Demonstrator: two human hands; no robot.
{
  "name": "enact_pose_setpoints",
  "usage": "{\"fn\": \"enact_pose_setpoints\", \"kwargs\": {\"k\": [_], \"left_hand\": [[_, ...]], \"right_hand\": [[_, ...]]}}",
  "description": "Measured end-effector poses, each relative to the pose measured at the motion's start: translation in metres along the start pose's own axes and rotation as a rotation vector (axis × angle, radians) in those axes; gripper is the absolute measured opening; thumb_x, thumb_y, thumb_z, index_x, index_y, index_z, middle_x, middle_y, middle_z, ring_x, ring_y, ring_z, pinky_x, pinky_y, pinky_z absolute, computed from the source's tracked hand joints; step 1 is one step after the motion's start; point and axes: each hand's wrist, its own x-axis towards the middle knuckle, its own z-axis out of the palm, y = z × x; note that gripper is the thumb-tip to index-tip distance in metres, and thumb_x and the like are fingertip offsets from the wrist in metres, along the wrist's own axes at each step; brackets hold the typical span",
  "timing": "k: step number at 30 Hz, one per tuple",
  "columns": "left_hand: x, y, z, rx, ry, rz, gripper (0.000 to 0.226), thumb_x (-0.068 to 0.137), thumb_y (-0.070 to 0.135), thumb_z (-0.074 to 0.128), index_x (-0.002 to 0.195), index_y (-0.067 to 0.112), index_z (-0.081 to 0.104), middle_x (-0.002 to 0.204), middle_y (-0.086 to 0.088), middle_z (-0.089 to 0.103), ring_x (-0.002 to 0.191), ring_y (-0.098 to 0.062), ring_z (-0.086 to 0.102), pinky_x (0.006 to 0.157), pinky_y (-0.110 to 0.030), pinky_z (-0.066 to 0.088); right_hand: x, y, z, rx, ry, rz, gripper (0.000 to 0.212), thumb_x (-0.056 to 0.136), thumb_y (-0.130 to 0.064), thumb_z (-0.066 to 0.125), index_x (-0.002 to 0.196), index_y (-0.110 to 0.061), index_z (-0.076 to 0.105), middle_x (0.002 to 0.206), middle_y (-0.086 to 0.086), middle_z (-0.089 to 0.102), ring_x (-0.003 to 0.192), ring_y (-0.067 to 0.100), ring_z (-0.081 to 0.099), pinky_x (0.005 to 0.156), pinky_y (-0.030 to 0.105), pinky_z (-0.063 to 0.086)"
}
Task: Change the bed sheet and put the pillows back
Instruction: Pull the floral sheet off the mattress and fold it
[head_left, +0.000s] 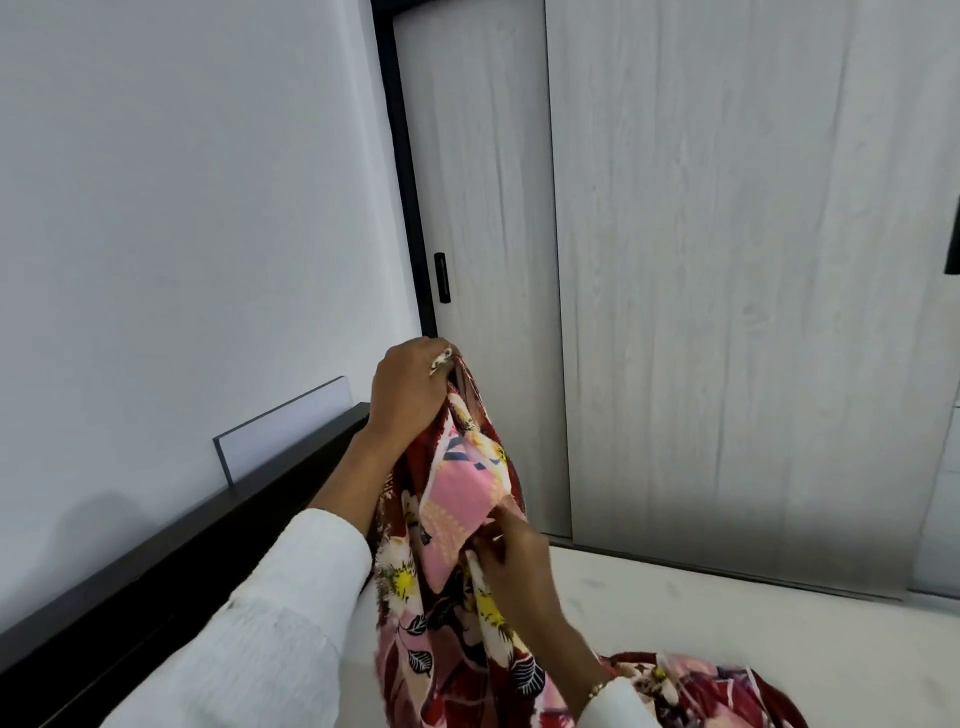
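Floral bed sheet (457, 519) gripped by left hand (410, 395), right hand (511, 558), no legible writing

Left hand (410, 384) raised, fist clenched — right hand (511, 558) lower, fingers pinching.

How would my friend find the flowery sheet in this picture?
Look at the big pale wooden doors, then lower to the white mattress. Two hands, the left hand and right hand, lift the sheet; it is the only red-and-pink, flowered thing.
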Motion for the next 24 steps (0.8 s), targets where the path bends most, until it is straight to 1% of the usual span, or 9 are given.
{"fn": "enact_pose_setpoints", "kwargs": {"k": [2,4,6,9,11,13,17,21,24], "left_hand": [[-0.003,-0.004,-0.001,-0.023,0.015,-0.009,0.019,0.090,0.005,0.055,0.100,0.007,0.071,0.102,-0.009,0.070,0.095,-0.024,0.063,0.084,-0.023,0.041],[-0.007,-0.008,-0.003,-0.043,0.040,-0.032,0.019,0.090,0.006,0.055,0.100,0.007,0.071,0.102,-0.008,0.071,0.095,-0.023,0.064,0.087,-0.026,0.044],[-0.010,-0.011,-0.006,-0.078,0.046,-0.046,0.019,0.090,0.005,0.055,0.099,0.007,0.071,0.102,-0.007,0.071,0.096,-0.022,0.064,0.089,-0.027,0.044],[-0.015,-0.014,-0.011,-0.115,0.053,-0.038,0.020,0.089,0.003,0.054,0.098,0.007,0.071,0.102,-0.007,0.070,0.096,-0.021,0.063,0.090,-0.028,0.045],[-0.018,-0.014,-0.014,-0.137,0.053,-0.021,0.020,0.089,0.002,0.054,0.098,0.007,0.071,0.102,-0.008,0.070,0.095,-0.020,0.063,0.090,-0.025,0.045],[-0.020,-0.012,-0.015,-0.157,0.039,0.003,0.021,0.089,0.001,0.053,0.099,0.006,0.071,0.102,-0.008,0.070,0.095,-0.019,0.062,0.089,-0.023,0.044],[-0.024,-0.012,-0.018,-0.196,0.030,0.004,0.021,0.090,0.000,0.053,0.100,0.005,0.070,0.102,-0.006,0.069,0.095,-0.014,0.060,0.086,-0.013,0.042],[-0.026,-0.013,-0.020,-0.248,0.039,-0.041,0.021,0.090,-0.001,0.052,0.097,0.007,0.070,0.098,-0.001,0.067,0.093,-0.010,0.059,0.083,-0.004,0.039],[-0.027,-0.015,-0.022,-0.267,0.037,-0.071,0.021,0.091,0.000,0.051,0.095,0.006,0.070,0.093,0.003,0.064,0.090,-0.010,0.059,0.081,-0.006,0.041]], "right_hand": [[-0.010,-0.009,0.015,-0.031,0.005,-0.075,0.031,0.089,-0.006,0.053,0.119,-0.011,0.061,0.115,0.003,0.065,0.105,0.019,0.059,0.079,0.004,0.037],[-0.016,-0.016,0.022,-0.094,-0.023,-0.206,0.033,0.087,-0.006,0.053,0.118,-0.012,0.063,0.117,0.007,0.063,0.106,0.022,0.058,0.085,0.013,0.039],[-0.014,-0.011,0.022,-0.092,0.034,-0.286,0.029,0.077,-0.012,0.061,0.105,-0.013,0.068,0.105,0.010,0.064,0.098,0.021,0.056,0.078,0.024,0.048],[-0.005,0.002,0.013,-0.049,0.124,-0.207,0.017,0.076,-0.006,0.062,0.093,-0.005,0.066,0.097,0.009,0.059,0.085,0.020,0.056,0.061,0.027,0.054],[0.003,0.009,0.009,-0.023,0.080,-0.138,0.024,0.082,0.005,0.057,0.105,-0.002,0.062,0.105,0.011,0.055,0.088,0.020,0.055,0.067,0.021,0.051],[0.007,0.011,0.008,-0.061,0.052,-0.114,0.036,0.085,0.002,0.056,0.121,-0.001,0.052,0.116,0.012,0.053,0.099,0.019,0.051,0.072,0.009,0.037],[0.007,0.013,0.010,-0.010,0.026,-0.098,0.039,0.096,-0.018,0.044,0.133,-0.005,0.042,0.128,0.007,0.047,0.116,0.020,0.046,0.085,0.012,0.032],[0.002,0.011,0.014,-0.031,0.071,-0.101,0.045,0.087,-0.028,0.036,0.119,-0.003,0.055,0.107,0.012,0.058,0.094,0.020,0.051,0.070,0.008,0.032],[-0.001,0.015,0.014,-0.043,0.145,-0.189,0.021,0.085,-0.019,0.050,0.098,-0.006,0.060,0.082,0.008,0.058,0.072,0.020,0.052,0.055,0.022,0.036]]}}
